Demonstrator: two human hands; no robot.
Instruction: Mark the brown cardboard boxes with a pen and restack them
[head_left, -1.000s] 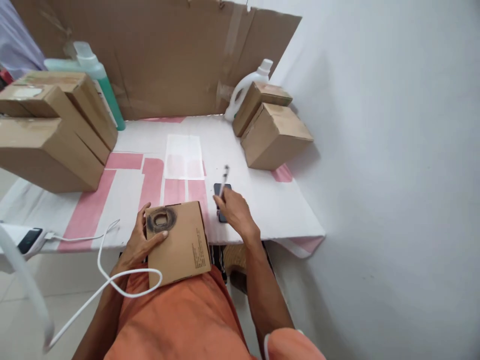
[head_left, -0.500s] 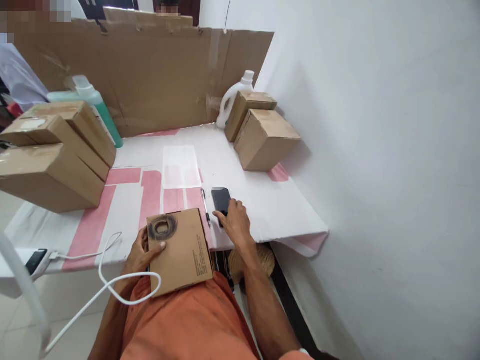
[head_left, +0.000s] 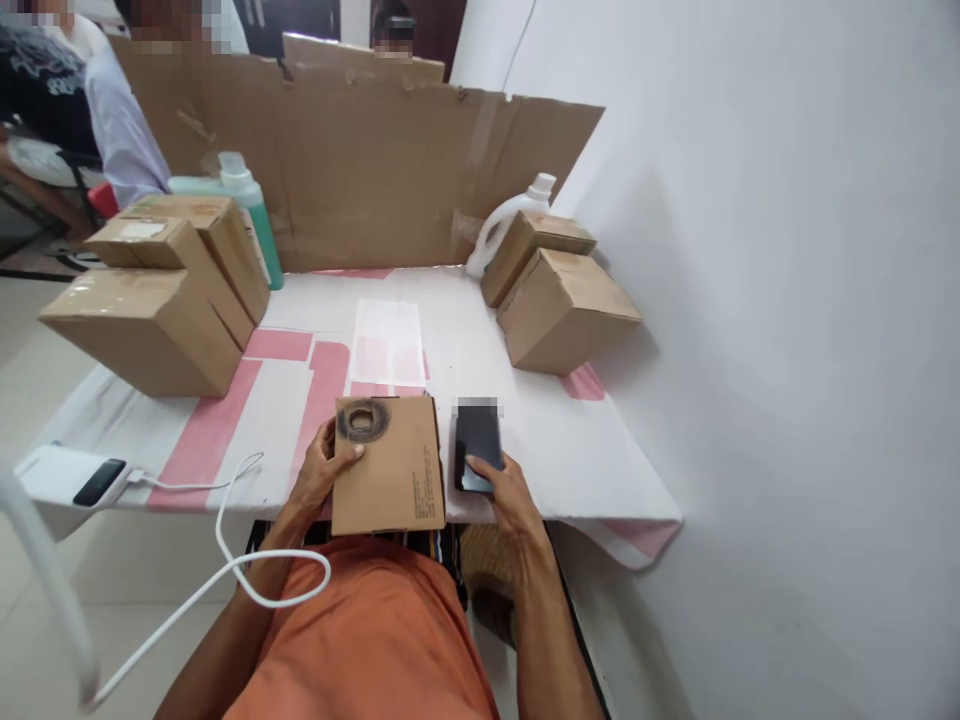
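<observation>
My left hand (head_left: pixel 321 478) is closed on the left edge of a flat brown cardboard box (head_left: pixel 397 480), thumb on its top face. The box has an oval hole ringed by dark scribble near its upper left corner and small print at its right side. My right hand (head_left: pixel 510 495) grips a black smartphone (head_left: pixel 474 445) by its lower right corner, thumb over the screen and the other fingers hidden beneath. The phone is just right of the box, with a gap between them. A translucent white sheet (head_left: pixel 387 343) lies on the table beyond the box.
Cardboard boxes (head_left: pixel 150 330) and a green-liquid bottle (head_left: pixel 259 225) stand at left; more boxes (head_left: pixel 570 310) and a white jug (head_left: pixel 517 215) at right. A cardboard partition (head_left: pixel 375 170) crosses the back. A white power bank (head_left: pixel 71 475) with a looping cable (head_left: pixel 225 530) sits front left. People are beyond.
My right hand has taken hold of the phone and shifted it nearer to me. The left hand has brought the box up from my lap toward the table edge. The pen is now largely hidden.
</observation>
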